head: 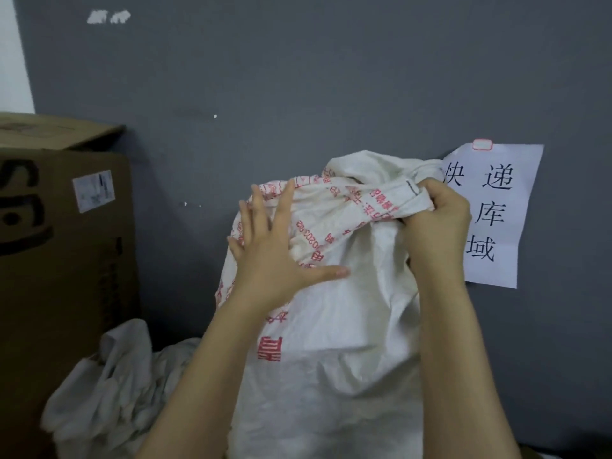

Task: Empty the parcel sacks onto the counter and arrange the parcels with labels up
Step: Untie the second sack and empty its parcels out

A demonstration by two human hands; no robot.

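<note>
A full white woven parcel sack (347, 326) with red printing stands upright against the grey wall in front of me. Its mouth is bunched and folded over at the top. My right hand (437, 223) grips the gathered neck of the sack at the upper right. My left hand (275, 246) lies flat on the sack's upper left side with fingers spread. A second white sack (112, 392) lies crumpled low on the left. No parcels show; the sack hides its contents.
A large brown cardboard box (63, 260) with a white shipping label stands at the left against the wall. A white paper sign (496, 213) with black characters hangs on the grey wall (298, 77) behind my right hand.
</note>
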